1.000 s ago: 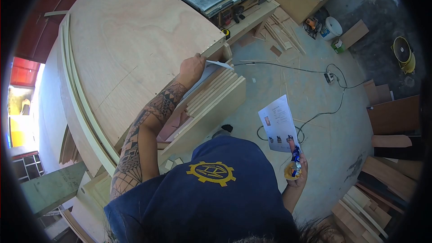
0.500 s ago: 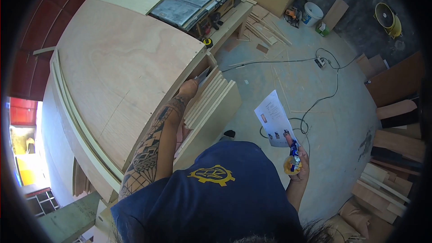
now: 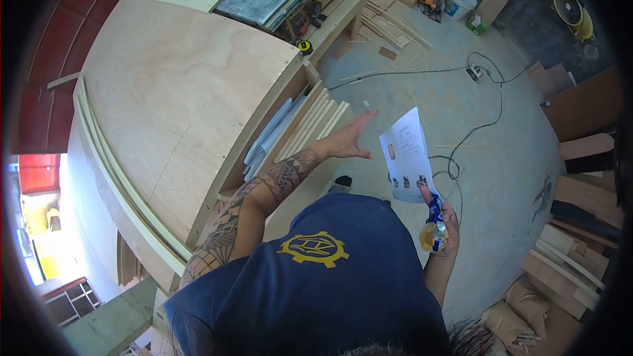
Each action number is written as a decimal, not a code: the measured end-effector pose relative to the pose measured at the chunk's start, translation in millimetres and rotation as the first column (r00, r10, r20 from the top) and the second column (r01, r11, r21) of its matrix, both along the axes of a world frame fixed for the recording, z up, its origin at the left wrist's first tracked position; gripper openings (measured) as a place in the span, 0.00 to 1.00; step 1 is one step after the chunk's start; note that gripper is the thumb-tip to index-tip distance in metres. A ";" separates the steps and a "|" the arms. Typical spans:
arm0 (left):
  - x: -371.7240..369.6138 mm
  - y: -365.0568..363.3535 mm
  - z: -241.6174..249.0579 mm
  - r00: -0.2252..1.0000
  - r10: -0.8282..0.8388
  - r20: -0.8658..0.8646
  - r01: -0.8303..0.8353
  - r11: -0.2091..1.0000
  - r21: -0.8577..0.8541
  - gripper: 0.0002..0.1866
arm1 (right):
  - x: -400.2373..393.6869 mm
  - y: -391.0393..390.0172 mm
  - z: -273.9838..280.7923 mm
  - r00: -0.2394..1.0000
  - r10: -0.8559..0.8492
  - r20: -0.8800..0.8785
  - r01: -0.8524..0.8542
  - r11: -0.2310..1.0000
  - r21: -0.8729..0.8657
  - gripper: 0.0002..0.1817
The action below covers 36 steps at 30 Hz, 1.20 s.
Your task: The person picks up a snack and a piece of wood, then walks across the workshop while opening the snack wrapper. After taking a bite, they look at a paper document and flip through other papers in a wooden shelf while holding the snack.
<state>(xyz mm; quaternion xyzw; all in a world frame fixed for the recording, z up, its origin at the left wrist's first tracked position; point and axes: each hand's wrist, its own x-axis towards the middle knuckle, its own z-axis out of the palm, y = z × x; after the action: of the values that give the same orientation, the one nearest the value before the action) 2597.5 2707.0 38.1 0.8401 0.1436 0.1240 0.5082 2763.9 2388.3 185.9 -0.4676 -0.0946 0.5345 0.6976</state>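
My left hand [image 3: 349, 140] is in the air with thumb and fingers spread, holding nothing. It is past the edge of the stacked wooden panels [image 3: 315, 120], a short way left of a printed sheet [image 3: 403, 148]. My right hand [image 3: 450, 229] grips that sheet by its lower end, together with a crumpled blue and yellow wrapper [image 3: 433, 234]. The sheet carries text and small pictures. Under the worktop, several white sheet-like pieces [image 3: 271, 133] stand on edge in an open compartment; my left forearm passes over the panels beside it.
A plywood worktop [image 3: 178, 86] fills the left side. Beyond it are a table saw [image 3: 264, 3] and a tape measure [image 3: 304, 47]. A black cable [image 3: 484, 130] snakes over the floor. Wood offcuts [image 3: 395, 29] lie at the back, and boards [image 3: 580, 198] along the right.
My left hand has come out of the compartment and moved right toward the printed sheet, its fingers now spread. The white pieces in the compartment are now in plain view. My right hand keeps its grip.
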 end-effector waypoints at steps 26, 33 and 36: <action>-200.8 55.6 96.5 0.662 0.650 -0.373 -0.526 0.758 0.386 0.14 | 15.9 -0.1 -31.4 0.989 0.056 -0.138 -0.046 0.996 0.074 0.49; -234.2 55.2 72.5 0.600 0.667 -0.442 -0.363 0.719 0.592 0.12 | 8.4 7.7 -29.4 0.994 0.008 -0.113 -0.002 0.998 0.056 0.46; -239.0 54.2 56.1 0.576 0.672 -0.465 -0.346 0.716 0.606 0.12 | 8.6 -0.2 -32.4 0.987 0.016 -0.157 -0.005 0.998 0.069 0.45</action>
<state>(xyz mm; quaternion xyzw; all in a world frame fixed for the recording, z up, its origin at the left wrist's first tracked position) 2358.5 2761.2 94.2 0.8385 0.5228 -0.0051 0.1533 2772.5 2388.1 153.5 -0.3993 -0.0597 0.5698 0.7157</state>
